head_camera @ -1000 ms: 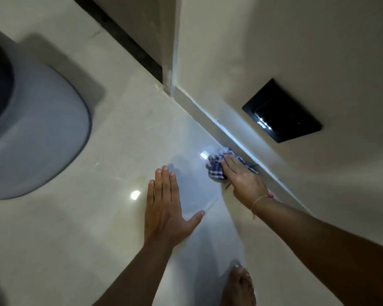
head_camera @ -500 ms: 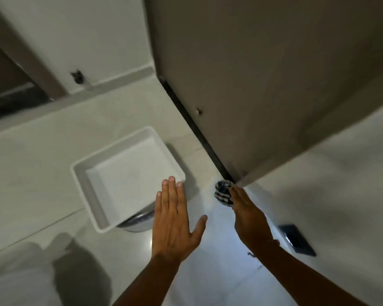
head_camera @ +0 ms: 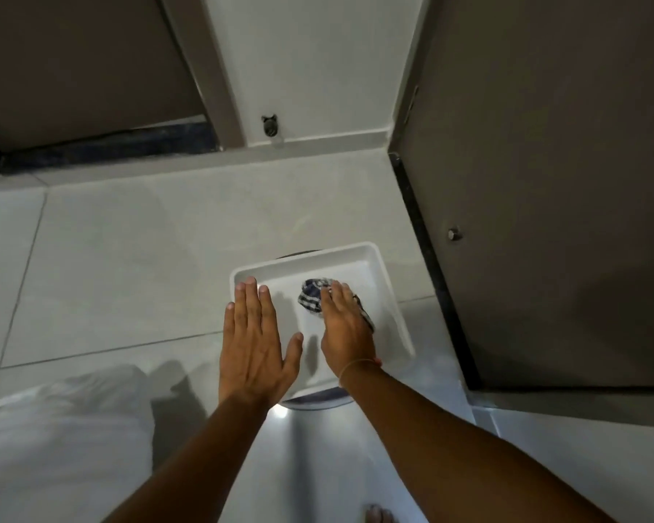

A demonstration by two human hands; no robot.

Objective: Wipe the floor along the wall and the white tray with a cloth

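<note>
A white square tray (head_camera: 355, 252) sits on a round grey base on the pale tiled floor (head_camera: 129, 258). A bunched blue-and-white checked cloth (head_camera: 312, 298) lies inside the tray, and my right hand (head_camera: 346, 326) presses down on it with fingers over the cloth. Flat and with fingers together, my left hand (head_camera: 255, 341) rests on the tray's left rim and holds nothing.
A dark grey door (head_camera: 544, 183) with a small metal knob (head_camera: 454, 234) stands right of the tray, above a black threshold strip (head_camera: 423, 239). A white wall with a skirting (head_camera: 318, 139) runs behind. White fabric (head_camera: 61, 428) lies at the lower left. My bare toe (head_camera: 378, 515) shows below.
My view swung from the wall's base to the tray. My right hand carried the cloth off the floor edge into the tray. My left hand left the floor for the tray's rim.
</note>
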